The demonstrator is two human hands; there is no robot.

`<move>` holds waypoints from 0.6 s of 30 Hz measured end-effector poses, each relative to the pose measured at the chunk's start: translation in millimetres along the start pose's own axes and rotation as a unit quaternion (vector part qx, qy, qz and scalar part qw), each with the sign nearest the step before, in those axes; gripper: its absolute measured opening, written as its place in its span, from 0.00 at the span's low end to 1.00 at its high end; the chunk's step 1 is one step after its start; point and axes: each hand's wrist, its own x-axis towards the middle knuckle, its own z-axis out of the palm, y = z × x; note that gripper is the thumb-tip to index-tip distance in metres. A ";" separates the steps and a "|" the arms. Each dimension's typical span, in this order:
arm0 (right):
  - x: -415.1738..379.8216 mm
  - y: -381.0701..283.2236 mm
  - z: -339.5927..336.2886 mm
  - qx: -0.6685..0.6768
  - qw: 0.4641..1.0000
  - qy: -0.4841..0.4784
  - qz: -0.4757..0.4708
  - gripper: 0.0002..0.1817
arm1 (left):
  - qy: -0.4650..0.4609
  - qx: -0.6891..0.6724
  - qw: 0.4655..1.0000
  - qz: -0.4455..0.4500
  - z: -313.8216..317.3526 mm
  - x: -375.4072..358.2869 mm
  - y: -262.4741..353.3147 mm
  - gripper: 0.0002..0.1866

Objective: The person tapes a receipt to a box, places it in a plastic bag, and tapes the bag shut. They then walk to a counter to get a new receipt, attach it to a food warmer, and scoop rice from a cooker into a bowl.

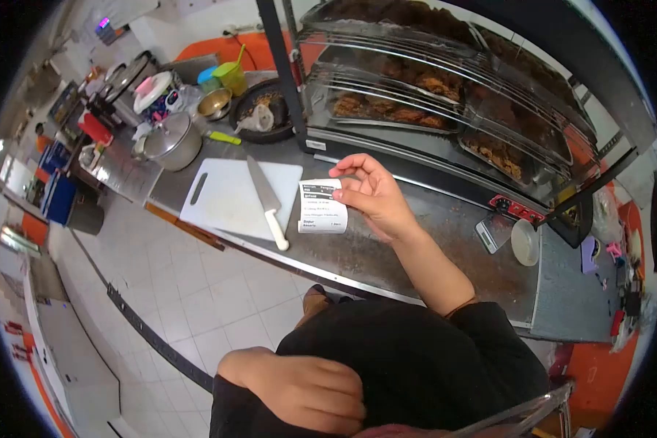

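Right hand pinching a small white printed paper receipt over the grey steel counter.

The slip hangs upright from fingertips at its top right corner, black text lines across it, slightly curled, just beside a white-handled kitchen knife on a white plastic cutting board. Left hand rests loosely curled against the black shirt, holding nothing.

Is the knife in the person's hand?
No, the knife lies on the white cutting board, while the right hand holds a receipt.
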 end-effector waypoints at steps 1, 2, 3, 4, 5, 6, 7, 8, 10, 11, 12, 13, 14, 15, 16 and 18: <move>4.1 -2.7 -1.5 -0.010 1.000 0.010 -0.013 0.20 | 0.055 -0.020 0.998 0.015 -9.7 -5.1 -2.8 0.09; 8.1 -3.8 -4.8 -0.015 0.999 0.017 -0.030 0.20 | 0.116 -0.019 0.992 0.040 -19.4 -12.0 -3.1 0.06; 12.0 -6.7 -5.9 -0.017 0.999 0.027 -0.038 0.20 | 0.175 -0.020 0.982 0.063 -29.4 -18.2 -4.1 0.04; 15.0 -10.3 -6.3 -0.022 0.998 0.032 -0.049 0.20 | 0.156 -0.054 0.984 0.062 -42.5 -17.9 -10.9 0.04; 16.3 -13.9 -6.4 -0.028 0.997 0.038 -0.057 0.20 | 0.197 0.029 0.978 0.058 -48.9 -23.2 -23.6 0.06; 18.2 -19.2 -5.5 -0.031 0.997 0.042 -0.058 0.20 | 0.274 0.194 0.942 -0.009 -56.6 -23.5 -32.2 0.07; 21.0 -24.6 -6.0 -0.036 0.996 0.051 -0.066 0.20 | 0.331 0.339 0.875 -0.099 -64.0 -24.0 -40.8 0.09; 23.9 -29.2 -6.1 -0.048 0.995 0.046 -0.073 0.20 | 0.297 0.422 0.844 -0.147 -90.4 -18.6 -53.4 0.18; 32.3 -42.4 -1.2 -0.055 0.993 0.035 -0.100 0.21 | 0.331 0.311 0.872 -0.182 -114.8 -8.4 -84.4 0.36; 39.0 -50.1 0.2 -0.060 0.991 0.039 -0.111 0.21 | 0.307 0.228 0.903 -0.198 -121.6 -4.2 -92.6 0.38; 46.5 -58.4 0.3 -0.100 0.984 0.041 -0.142 0.20 | 0.304 0.113 0.918 -0.227 -128.9 0.9 -98.4 0.37; 53.7 -68.1 1.0 -0.140 0.974 0.043 -0.173 0.20 | 0.295 -0.003 0.921 -0.255 -136.0 9.4 -103.0 0.36; 60.1 -80.7 4.7 -0.177 0.960 0.045 -0.214 0.20 | 0.327 -0.048 0.904 -0.273 -139.7 24.7 -106.0 0.33; 70.7 -91.7 2.3 -0.267 0.924 0.060 -0.269 0.20 | 0.317 -0.051 0.909 -0.266 -150.8 32.9 -115.2 0.33; 83.3 -103.1 -2.2 -0.308 0.900 0.059 -0.303 0.19 | 0.316 -0.036 0.913 -0.253 -163.2 40.0 -128.8 0.33; 103.9 -129.7 -4.5 -0.441 0.807 0.075 -0.386 0.17 | 0.317 -0.001 0.922 -0.223 -186.6 60.6 -150.8 0.30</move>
